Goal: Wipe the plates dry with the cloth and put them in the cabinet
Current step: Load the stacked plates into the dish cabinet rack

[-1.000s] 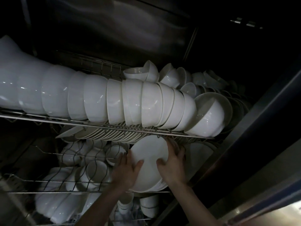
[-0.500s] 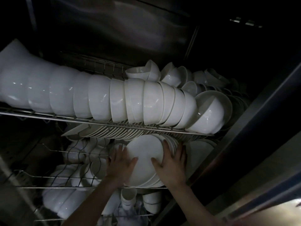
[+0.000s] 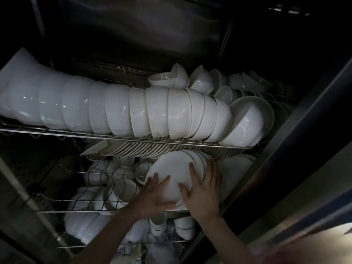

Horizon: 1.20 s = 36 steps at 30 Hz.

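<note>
A stack of white plates [image 3: 169, 168] stands on edge on the cabinet's middle wire rack [image 3: 80, 208], leaning under the upper shelf. My left hand [image 3: 155, 196] lies flat on the lower left of the front plate, its thumb along the bottom rim. My right hand [image 3: 203, 189] presses the stack's right side, thumb and forefinger on the front plate's face and the other fingers over the rims behind. More plates [image 3: 133, 149] stand in a row behind. No cloth is in view.
A long row of nested white bowls [image 3: 118, 111] fills the upper rack [image 3: 114, 137]. Small bowls and cups [image 3: 106, 183] crowd the middle rack's left, with more below [image 3: 85, 225]. The cabinet's metal frame [image 3: 285, 149] runs along the right. The interior is dark.
Both hands have pushed the plate stack up and deeper under the upper shelf. My left hand has slid down to the plate's lower edge.
</note>
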Tool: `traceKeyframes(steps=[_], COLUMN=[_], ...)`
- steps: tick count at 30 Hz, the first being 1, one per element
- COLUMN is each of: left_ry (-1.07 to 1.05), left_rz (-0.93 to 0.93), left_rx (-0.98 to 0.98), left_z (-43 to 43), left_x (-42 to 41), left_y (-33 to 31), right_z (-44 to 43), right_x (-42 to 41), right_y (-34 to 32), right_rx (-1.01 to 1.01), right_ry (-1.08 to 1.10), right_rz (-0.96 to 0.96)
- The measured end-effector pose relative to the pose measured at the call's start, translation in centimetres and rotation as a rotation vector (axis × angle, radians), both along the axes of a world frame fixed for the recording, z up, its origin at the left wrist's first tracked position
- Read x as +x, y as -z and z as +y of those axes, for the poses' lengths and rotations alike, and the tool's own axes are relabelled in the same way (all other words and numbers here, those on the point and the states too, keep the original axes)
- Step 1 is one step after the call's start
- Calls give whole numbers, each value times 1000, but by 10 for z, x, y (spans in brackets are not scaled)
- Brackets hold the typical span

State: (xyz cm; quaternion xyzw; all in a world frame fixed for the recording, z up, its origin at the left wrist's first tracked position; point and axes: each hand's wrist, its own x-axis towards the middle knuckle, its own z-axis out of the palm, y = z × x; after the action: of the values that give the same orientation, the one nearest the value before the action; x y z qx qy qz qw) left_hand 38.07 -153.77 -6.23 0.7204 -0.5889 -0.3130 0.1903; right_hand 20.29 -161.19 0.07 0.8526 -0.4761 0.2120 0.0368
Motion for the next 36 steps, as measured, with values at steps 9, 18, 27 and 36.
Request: traceKeyframes(steps=[9, 18, 27, 36], left_ry=[-157, -83, 645, 1475], left_rz=[103, -217, -269, -187], left_rx=[-278, -527, -388, -485], left_z=[25, 74, 31, 136], left_x=[-18, -77, -222, -444], left_y=[-17, -43, -36, -20], right_z=[19, 74, 165, 439], right_x=[-21, -95, -263, -372], right_y=[-21, -36, -12, 16], right_rx=[50, 39, 187, 477], right_ry=[-140, -334, 318, 1331], right_rz=[1, -141, 58, -126])
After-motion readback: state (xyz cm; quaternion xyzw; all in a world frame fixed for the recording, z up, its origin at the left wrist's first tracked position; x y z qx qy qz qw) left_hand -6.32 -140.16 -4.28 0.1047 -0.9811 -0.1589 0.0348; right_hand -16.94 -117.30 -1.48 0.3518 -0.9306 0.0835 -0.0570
